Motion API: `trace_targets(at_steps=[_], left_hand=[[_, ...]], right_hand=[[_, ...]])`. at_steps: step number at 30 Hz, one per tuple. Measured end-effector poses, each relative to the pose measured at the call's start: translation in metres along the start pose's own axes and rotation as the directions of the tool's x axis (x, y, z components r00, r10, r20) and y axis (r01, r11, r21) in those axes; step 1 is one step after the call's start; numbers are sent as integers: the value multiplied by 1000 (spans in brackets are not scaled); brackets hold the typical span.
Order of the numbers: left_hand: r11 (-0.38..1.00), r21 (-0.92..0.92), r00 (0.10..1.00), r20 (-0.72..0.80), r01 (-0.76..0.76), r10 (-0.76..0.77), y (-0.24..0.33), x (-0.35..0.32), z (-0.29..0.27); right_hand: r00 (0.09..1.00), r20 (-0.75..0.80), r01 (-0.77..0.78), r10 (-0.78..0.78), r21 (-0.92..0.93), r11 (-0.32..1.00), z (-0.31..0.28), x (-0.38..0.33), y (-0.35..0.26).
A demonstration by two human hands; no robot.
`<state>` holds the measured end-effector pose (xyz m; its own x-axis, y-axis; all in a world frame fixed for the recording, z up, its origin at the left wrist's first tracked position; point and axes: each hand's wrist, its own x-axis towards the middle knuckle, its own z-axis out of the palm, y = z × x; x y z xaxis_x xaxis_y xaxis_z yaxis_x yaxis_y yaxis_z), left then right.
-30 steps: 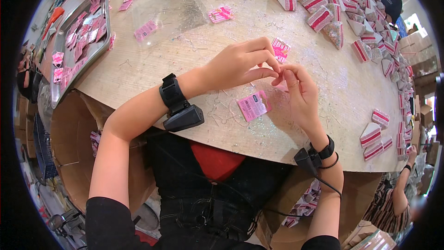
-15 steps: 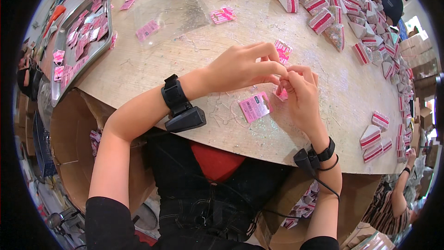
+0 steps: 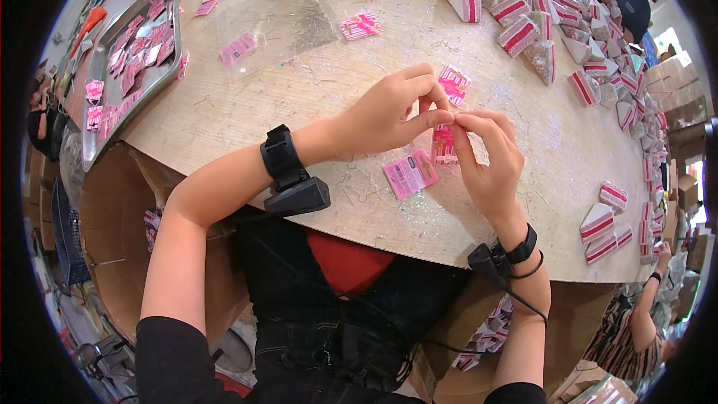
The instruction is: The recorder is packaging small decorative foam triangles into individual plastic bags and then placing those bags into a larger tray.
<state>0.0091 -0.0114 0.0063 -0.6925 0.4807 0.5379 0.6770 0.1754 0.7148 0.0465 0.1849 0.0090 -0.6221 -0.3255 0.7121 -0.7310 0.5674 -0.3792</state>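
My left hand (image 3: 396, 111) and my right hand (image 3: 490, 151) meet fingertip to fingertip above the table. Thumb and forefinger are pinched on each; whatever sits between them is too small to make out. A pink striped card (image 3: 444, 147) shows just below the fingertips; I cannot tell if it hangs from them or lies on the table. Beside it lies a pink card with a hang hole (image 3: 410, 175), printed side up. Another pink striped card (image 3: 454, 84) is just beyond my fingers. Thin bent wire pieces (image 3: 357, 187) are scattered near my left wrist.
At left a metal tray (image 3: 173, 30) holds pink cards. A clear plastic bag (image 3: 280, 11) with thin wire-like bits lies farther back. White-and-pink cake-slice pieces (image 3: 516, 34) heap at the far right; several more (image 3: 600, 222) lie nearer. Cardboard boxes (image 3: 112, 217) flank my legs. Other people work nearby.
My hands have shifted slightly left and their fingers straightened somewhat, fingertips still together. The card below them, mostly hidden before, now shows more fully.
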Motion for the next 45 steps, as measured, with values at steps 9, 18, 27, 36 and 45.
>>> trace_targets(at_steps=[9,18,27,36,45], left_hand=[[769,-466,898,176,437,-403,11,-3,12],[664,-523,842,268,535,-468,12,-3,13],[840,-348,907,91,416,-412,-18,32,-2],[828,555,986,-165,85,9,-161,158,-15],[931,276,971,-87,237,-222,-153,164,-1]], right_hand=[[983,-61,166,-176,-146,975,-1,1,2],[983,-45,170,-177,-125,978,-2,1,3],[993,-114,8,-1,59,998,-3,0,12],[995,-93,-16,28,127,992,-1,1,14],[996,-83,-26,35,113,993,-8,1,17]])
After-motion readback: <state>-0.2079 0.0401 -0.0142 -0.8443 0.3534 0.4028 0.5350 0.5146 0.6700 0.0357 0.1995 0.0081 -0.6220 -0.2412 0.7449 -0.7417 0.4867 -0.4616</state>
